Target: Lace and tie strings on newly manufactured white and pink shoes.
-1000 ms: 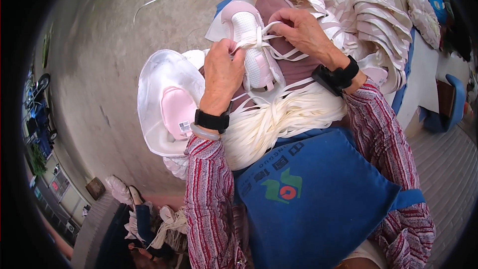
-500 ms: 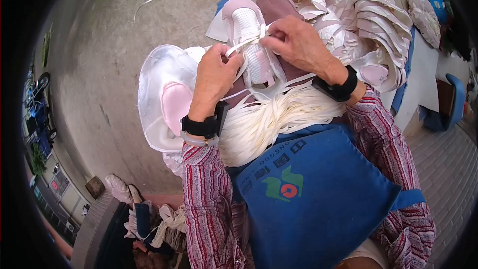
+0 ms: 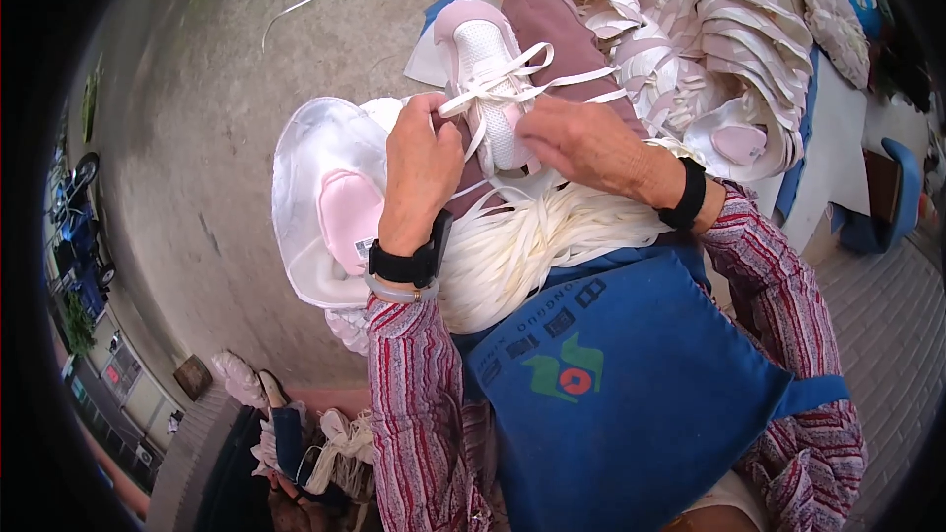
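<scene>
Past my blue apron [image 3: 631, 394] and lace bundle [image 3: 542, 246], the shoe [image 3: 481, 44] lies by my leg [image 3: 557, 25]. L hand [image 3: 422, 163] pinches its lace [image 3: 493, 86]; R hand [image 3: 583, 145] curls at its side, can't tell if gripping. Shoe's prob. light, soft, bendy; best held by side edges. Qty: 1 apron, 1 bundle, 1 shoe, then 1 shoe pile [image 3: 739, 30], too overlapped to count pcs.

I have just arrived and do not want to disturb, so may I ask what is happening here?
The person's left hand holds a white lace looped over a pink-and-white shoe upper; the right hand is at the upper's right side. A bundle of laces lies by the blue apron, and more uppers are piled beyond, rightward.
</scene>
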Available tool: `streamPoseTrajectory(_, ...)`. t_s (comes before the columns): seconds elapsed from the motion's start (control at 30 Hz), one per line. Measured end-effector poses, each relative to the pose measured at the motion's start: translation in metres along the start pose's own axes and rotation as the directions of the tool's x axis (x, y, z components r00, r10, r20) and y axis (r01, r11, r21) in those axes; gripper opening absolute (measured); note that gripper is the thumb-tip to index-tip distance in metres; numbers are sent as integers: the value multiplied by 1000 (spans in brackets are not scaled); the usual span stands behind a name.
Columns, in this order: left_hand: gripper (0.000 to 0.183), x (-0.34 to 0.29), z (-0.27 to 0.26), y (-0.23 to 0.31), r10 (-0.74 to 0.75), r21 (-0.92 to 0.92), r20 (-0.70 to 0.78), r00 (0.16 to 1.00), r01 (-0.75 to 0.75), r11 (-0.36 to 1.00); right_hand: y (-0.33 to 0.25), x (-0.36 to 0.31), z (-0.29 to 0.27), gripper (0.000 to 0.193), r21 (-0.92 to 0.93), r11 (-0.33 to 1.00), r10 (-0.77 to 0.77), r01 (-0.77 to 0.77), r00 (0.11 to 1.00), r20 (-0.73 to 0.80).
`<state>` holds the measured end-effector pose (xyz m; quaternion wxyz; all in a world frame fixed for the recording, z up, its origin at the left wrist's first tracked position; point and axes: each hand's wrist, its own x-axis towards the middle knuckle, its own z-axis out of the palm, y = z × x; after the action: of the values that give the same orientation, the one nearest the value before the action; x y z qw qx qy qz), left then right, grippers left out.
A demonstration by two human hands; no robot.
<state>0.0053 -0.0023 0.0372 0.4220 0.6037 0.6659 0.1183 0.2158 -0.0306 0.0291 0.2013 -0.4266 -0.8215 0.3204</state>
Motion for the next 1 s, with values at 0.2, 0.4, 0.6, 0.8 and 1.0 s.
streamPoseTrajectory(0.2,27,1,-13,34,-211,-375,-61,976,173,911,18,5,-12,14,213,936,327,-279,915,-239)
streamPoseTrajectory(0.4,26,13,9,2,109,21,-59,992,-108,994,10,15,-11,20,125,963,264,-241,937,-229)
streamPoseTrajectory(0.6,22,9,3,20,46,-40,10,999,-46,998,1,13,-3,38,5,954,298,-299,949,-102)
streamPoseTrajectory(0.8,19,8,-4,15,39,102,-139,990,-24,994,12,11,0,32,10,956,293,-293,951,-102)
streamPoseTrajectory(1.0,22,7,6,11,24,17,-66,998,-23,1000,14,12,3,29,-4,958,286,-288,953,-103)
